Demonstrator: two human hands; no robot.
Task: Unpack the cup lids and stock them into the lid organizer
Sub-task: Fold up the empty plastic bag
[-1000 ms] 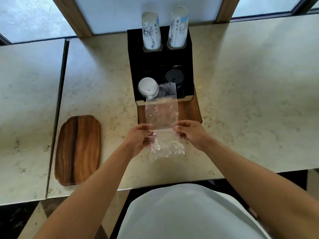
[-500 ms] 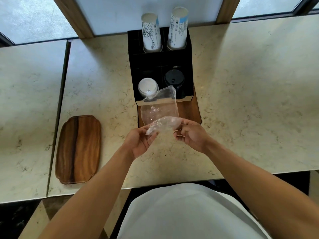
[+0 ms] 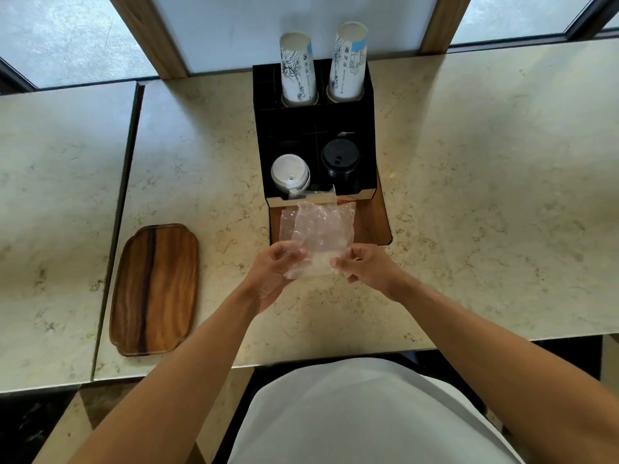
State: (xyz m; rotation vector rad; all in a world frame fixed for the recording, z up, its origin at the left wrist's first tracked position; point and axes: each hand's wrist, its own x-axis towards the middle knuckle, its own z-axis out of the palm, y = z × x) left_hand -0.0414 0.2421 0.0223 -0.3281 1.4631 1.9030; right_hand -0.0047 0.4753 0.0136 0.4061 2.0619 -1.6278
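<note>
A black lid organizer (image 3: 288,128) stands at the back of the marble counter. Its front left slot holds a stack of white lids (image 3: 290,172); its front right slot holds black lids (image 3: 340,159). Just in front of it I hold an empty, crumpled clear plastic bag (image 3: 321,236), folded over on itself. My left hand (image 3: 273,267) pinches the bag's lower left edge and my right hand (image 3: 363,266) pinches its lower right edge. No lids show inside the bag.
Two stacks of printed paper cups (image 3: 298,68) rise from the organizer's rear slots. The organizer sits on a wooden tray (image 3: 376,222). A second wooden tray (image 3: 155,289) lies to the left, beside a seam between counter slabs (image 3: 115,229).
The bag hung flat between both hands, was then folded and bunched near the fingers, and is now held as a folded sheet in front of the organizer.
</note>
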